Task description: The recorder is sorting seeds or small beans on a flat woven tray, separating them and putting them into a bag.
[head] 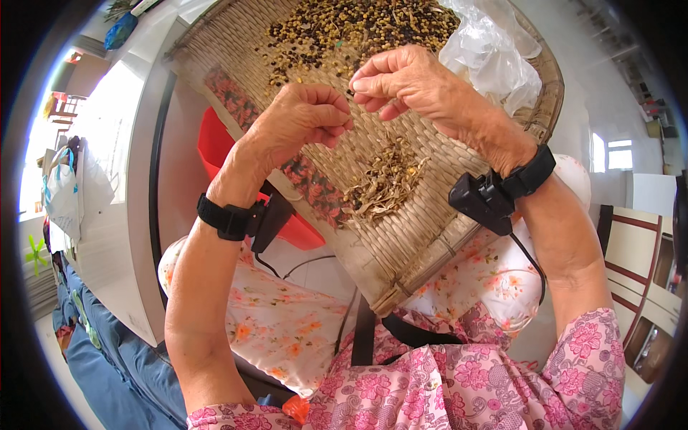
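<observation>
My left hand (pixel 309 115) and my right hand (pixel 408 86) hover over a woven winnowing basket (pixel 317 161). The left thumb and fingertips are pinched together; whether something small sits between them is hidden. On the right, thumb and index finger also meet, and a dark speck shows just below their tips, but I cannot tell if it is held. Beyond the hands spreads a layer of yellow and dark beans (pixel 365 27). Closer to me lies a small heap of dry husks and pod bits (pixel 387 183), with some beans mixed in.
A crumpled clear plastic bag (pixel 494 54) lies on the basket's right side. Under its left edge stands a red plastic container (pixel 212 142). A white cabinet-like panel (pixel 129 215) rises at left. Black devices (pixel 481 199) with cables are strapped to both wrists. The basket's near corner is over my lap.
</observation>
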Demonstrator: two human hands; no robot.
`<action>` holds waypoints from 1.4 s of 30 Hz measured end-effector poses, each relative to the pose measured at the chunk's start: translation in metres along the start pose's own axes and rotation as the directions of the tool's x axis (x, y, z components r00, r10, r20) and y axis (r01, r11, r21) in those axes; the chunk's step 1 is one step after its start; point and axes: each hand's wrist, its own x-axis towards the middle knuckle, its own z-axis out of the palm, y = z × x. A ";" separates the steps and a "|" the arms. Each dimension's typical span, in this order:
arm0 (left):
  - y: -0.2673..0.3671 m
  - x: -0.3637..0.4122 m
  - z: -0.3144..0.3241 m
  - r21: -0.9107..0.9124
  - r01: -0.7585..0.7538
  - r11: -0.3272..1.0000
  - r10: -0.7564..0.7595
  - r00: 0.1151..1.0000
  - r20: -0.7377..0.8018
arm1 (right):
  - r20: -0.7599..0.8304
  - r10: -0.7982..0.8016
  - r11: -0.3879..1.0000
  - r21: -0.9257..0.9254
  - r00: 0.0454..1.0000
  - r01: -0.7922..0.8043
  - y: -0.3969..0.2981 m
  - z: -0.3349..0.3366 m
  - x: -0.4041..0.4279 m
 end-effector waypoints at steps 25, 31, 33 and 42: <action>0.001 -0.011 0.007 -0.497 -0.050 0.866 0.060 0.998 0.004 | 0.172 0.392 0.699 0.582 0.904 -0.414 0.020 0.020 0.000; 0.001 -0.008 0.005 -0.457 -0.076 0.886 0.098 0.995 0.024 | 0.139 0.445 0.614 0.673 0.885 -0.414 0.026 0.031 0.003; 0.001 -0.007 0.006 -0.538 -0.041 0.842 0.100 0.992 0.082 | 0.136 0.446 0.590 0.699 0.885 -0.405 0.027 0.033 0.004; 0.006 -0.008 0.012 -0.657 -0.045 0.752 0.073 0.997 0.015 | 0.163 0.437 0.509 0.766 0.885 -0.393 0.022 0.035 0.003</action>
